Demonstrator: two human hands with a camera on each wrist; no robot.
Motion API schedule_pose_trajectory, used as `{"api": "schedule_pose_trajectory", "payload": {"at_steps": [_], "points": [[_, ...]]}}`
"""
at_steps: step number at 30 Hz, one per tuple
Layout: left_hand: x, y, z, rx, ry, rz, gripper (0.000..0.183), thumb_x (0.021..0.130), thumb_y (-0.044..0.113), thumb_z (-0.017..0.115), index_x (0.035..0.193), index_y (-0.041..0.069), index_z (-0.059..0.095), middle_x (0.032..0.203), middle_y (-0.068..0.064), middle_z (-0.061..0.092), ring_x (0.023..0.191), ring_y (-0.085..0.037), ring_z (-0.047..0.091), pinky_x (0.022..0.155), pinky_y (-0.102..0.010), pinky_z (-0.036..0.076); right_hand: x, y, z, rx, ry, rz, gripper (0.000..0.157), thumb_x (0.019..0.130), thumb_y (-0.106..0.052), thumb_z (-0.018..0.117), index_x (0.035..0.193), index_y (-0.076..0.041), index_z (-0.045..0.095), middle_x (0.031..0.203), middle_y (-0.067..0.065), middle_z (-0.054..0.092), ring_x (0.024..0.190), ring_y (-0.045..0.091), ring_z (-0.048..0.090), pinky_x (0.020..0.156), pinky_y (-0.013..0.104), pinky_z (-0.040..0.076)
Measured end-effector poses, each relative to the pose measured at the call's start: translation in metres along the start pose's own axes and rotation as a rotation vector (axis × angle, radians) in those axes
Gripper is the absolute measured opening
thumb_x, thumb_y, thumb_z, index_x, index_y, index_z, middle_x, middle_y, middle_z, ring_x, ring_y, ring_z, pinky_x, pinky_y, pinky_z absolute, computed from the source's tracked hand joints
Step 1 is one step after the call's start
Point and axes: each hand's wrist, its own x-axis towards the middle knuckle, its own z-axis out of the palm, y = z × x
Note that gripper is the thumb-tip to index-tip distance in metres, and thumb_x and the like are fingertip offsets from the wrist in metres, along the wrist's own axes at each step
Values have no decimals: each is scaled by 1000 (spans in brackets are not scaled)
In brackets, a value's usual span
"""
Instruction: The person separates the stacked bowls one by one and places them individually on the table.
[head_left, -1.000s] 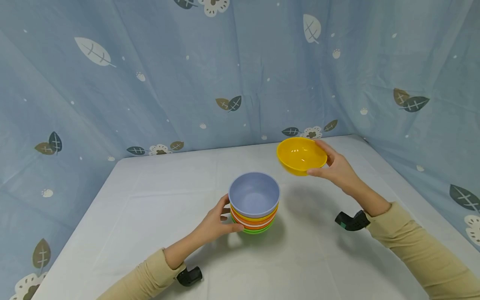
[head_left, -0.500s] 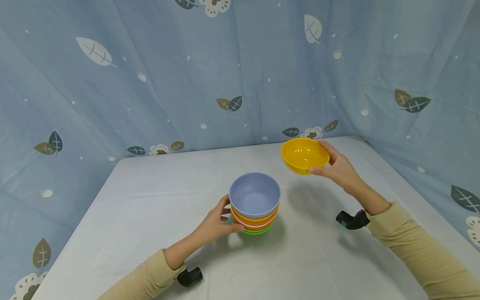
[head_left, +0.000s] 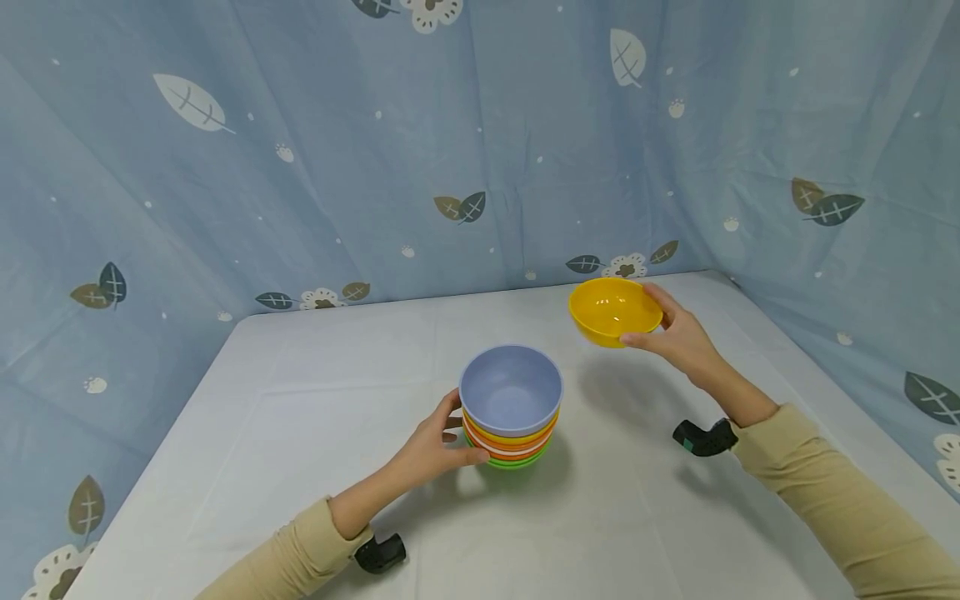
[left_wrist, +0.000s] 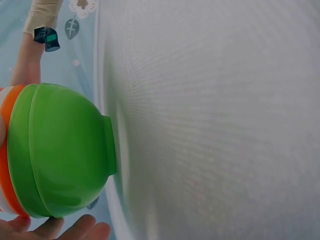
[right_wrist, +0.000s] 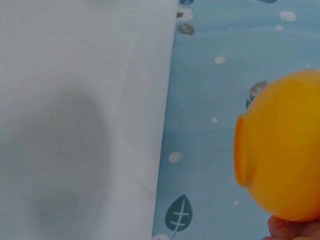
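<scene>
My right hand [head_left: 684, 342] pinches the rim of a yellow bowl [head_left: 611, 310], thumb on the near side and fingers on the far side. This bowl is held above the table, its shadow on the cloth below; its round foot shows in the right wrist view. My left hand [head_left: 435, 442] grips a stack of nested bowls from the left. A lilac bowl [head_left: 512, 390] tops the stack, with yellow, orange and white rims beneath. Lowest are green bowls [left_wrist: 70, 150]; in the left wrist view their foot is at or very near the cloth.
A white cloth [head_left: 322, 375] covers the table. Behind and at the sides hangs a blue curtain [head_left: 360, 150] with leaf and flower prints. Each wrist wears a black camera mount, one beside the left cuff [head_left: 380, 553] and one beside the right cuff [head_left: 705, 437].
The yellow bowl in my right hand has shifted a little to the right, away from the stack. My left hand and the stack stay in place.
</scene>
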Motion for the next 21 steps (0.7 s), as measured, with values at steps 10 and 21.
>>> {"api": "schedule_pose_trajectory", "payload": {"at_steps": [10, 21], "points": [[0, 1, 0, -8, -5, -13, 90, 76, 29, 75, 145, 15, 19, 143, -12, 34, 119, -31, 47, 93, -47, 41, 4, 12, 1, -4, 36, -15, 87, 84, -23, 67, 147, -4, 11, 149, 20, 17, 130, 36, 26, 104, 54, 27], [0, 1, 0, -5, 0, -20, 91, 75, 29, 75, 145, 15, 19, 142, -12, 35, 118, -31, 47, 93, -46, 42, 9, 27, 0, -18, 51, 9, 92, 83, -26, 68, 146, -1, 7, 149, 23, 13, 131, 40, 23, 106, 56, 22]]}}
